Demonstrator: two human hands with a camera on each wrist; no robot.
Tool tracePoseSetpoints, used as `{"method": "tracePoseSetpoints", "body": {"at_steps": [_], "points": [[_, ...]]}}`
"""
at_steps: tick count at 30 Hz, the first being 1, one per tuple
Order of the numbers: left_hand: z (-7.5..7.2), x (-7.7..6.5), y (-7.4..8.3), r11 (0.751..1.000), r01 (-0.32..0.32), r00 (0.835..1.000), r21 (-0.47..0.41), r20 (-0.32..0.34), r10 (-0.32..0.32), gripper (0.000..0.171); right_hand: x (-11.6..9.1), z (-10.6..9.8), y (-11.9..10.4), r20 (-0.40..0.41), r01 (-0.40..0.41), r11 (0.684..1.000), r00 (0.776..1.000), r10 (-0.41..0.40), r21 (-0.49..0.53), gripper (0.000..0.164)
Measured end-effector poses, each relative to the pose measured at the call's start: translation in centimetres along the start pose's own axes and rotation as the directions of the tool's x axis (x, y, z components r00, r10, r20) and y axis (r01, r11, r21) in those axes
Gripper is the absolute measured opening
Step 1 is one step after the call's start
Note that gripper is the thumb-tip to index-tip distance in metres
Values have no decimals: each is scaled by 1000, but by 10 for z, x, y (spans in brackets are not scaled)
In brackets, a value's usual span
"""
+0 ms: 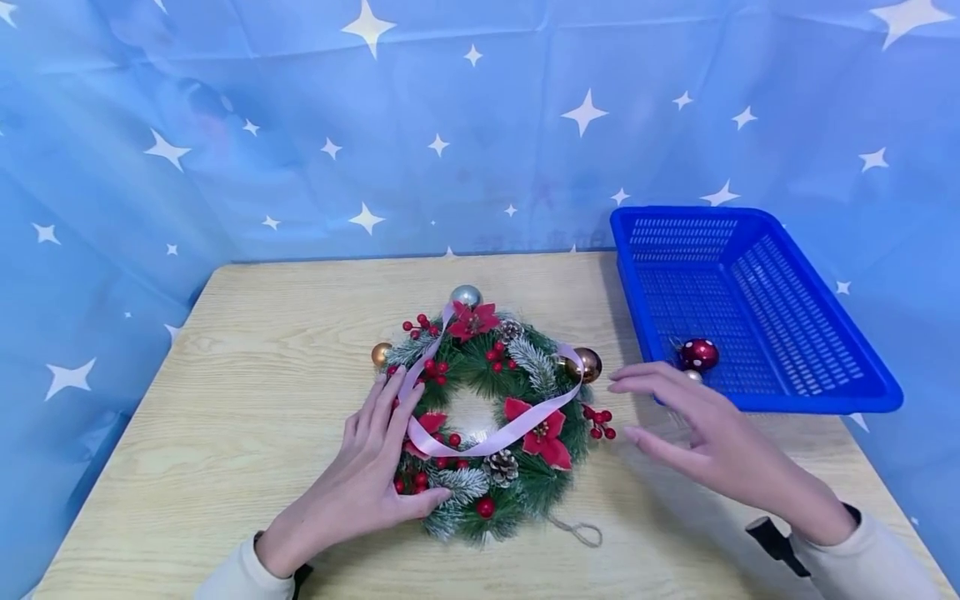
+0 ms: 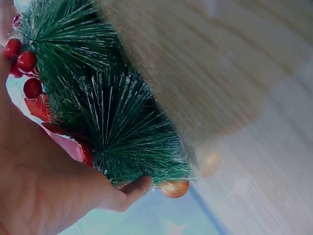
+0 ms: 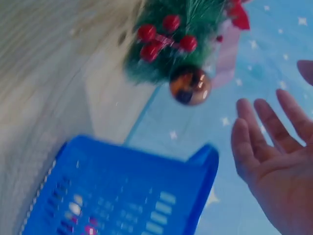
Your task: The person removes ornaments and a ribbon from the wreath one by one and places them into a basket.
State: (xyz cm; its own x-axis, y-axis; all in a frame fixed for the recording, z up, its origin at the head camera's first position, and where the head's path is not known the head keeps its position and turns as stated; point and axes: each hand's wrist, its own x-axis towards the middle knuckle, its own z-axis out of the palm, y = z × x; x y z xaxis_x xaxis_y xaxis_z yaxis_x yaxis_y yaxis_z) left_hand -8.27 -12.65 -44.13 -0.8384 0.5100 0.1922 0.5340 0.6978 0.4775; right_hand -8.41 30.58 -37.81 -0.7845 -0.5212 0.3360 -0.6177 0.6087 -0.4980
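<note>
Left hand [image 1: 363, 471] rests, unclenched, along the left side of the Christmas wreath [image 1: 540, 487]; lilac ribbon [image 1: 517, 429] lies across it. Right hand [image 1: 712, 446], grasping nothing, hovers near the bronze bauble [image 1: 592, 364].

The head view is bright and mostly crisp, with soft shadows on the surface [image 1: 262, 375] and glints on the baubles [image 1: 592, 365], while milky haze veils much of the left wrist view and blur softens the basket [image 3: 122, 181] and wreath [image 3: 200, 24] in the right one.
</note>
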Motion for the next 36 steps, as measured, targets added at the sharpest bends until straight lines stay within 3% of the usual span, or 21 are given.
{"method": "tracePoseSetpoints", "body": {"at_steps": [6,11,19,26,36], "points": [[-1,2,-2,1000,-10,1000,-14,9,10,132,3,12,-12,129,-71,996,990,64,54,60],[-5,3,-4,999,-22,1000,-23,22,23,131,8,17,-14,237,-90,996,968,81,26,71],[-10,5,-11,998,-48,997,-33,55,50,129,12,34,-14,296,-78,996,951,88,-44,82],[-11,4,-11,999,-48,998,-23,46,49,129,17,55,-12,276,-98,994,955,110,-56,81],[-10,-3,-1,999,44,999,23,-1,-44,129,21,77,-15,155,-111,984,979,133,-142,76]]}}
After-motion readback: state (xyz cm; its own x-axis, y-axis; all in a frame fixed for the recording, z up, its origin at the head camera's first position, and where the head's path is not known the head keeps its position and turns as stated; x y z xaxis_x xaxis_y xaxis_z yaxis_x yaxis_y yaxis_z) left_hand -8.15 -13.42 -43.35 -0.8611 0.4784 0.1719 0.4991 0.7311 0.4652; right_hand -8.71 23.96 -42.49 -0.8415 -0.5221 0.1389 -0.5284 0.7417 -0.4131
